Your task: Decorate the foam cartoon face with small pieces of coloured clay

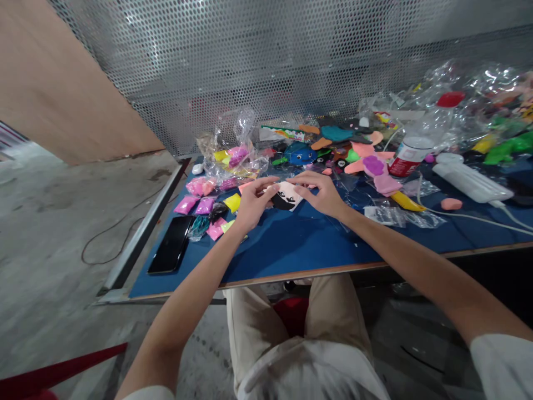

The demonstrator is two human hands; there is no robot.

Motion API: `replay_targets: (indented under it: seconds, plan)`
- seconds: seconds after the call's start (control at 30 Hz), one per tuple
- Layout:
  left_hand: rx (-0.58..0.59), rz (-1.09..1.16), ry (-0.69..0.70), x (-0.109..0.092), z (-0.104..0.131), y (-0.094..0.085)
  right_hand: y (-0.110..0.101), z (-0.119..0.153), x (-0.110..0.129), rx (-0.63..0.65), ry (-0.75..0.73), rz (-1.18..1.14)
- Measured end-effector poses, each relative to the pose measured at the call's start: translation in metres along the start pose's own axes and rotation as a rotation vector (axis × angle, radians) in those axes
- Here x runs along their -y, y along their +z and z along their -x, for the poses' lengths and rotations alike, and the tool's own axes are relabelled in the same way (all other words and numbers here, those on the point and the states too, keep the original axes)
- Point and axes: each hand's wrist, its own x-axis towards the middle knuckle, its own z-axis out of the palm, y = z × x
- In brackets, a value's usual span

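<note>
Both hands hold a flat clay face (291, 194) just above the blue table, near its middle. The piece is pale pink, with black along its lower left side and two black-drawn eyes. My left hand (253, 204) has its thumb and fingers closed on the left edge. From the right, my right hand (320, 192) pinches the upper right edge, its thumb near an eye. Fingertips cover parts of the rim. Close to my left hand lie a yellow clay packet (232, 203) and a black packet (218, 211).
A black phone (170, 244) lies at the left. Behind the hands sit a blue clay figure (300, 154) and crumpled clear plastic. To the right stand a bottle (410, 150) and a white device (472, 178) with a cable. A perforated metal panel (250, 61) backs the table.
</note>
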Motion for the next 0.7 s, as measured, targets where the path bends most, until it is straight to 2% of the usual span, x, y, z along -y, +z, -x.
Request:
replay_targets:
  seconds: [0.17,0.43,0.6,0.7]
  plan:
    - [0.008,-0.057,0.056,0.0012,0.0019,0.0004,0.0045,0.0014,0.0003,0.000,-0.023,0.031]
    - [-0.021,-0.084,0.035,0.0020,0.0030,0.0042,0.0061,0.0017,0.0023,0.025,-0.021,-0.002]
    - [0.089,-0.032,-0.068,-0.0009,0.0054,0.0058,0.0055,0.0015,0.0046,0.041,-0.082,0.018]
    - [0.096,-0.015,-0.113,-0.0039,0.0070,0.0068,0.0059,0.0012,0.0054,0.061,-0.105,0.023]
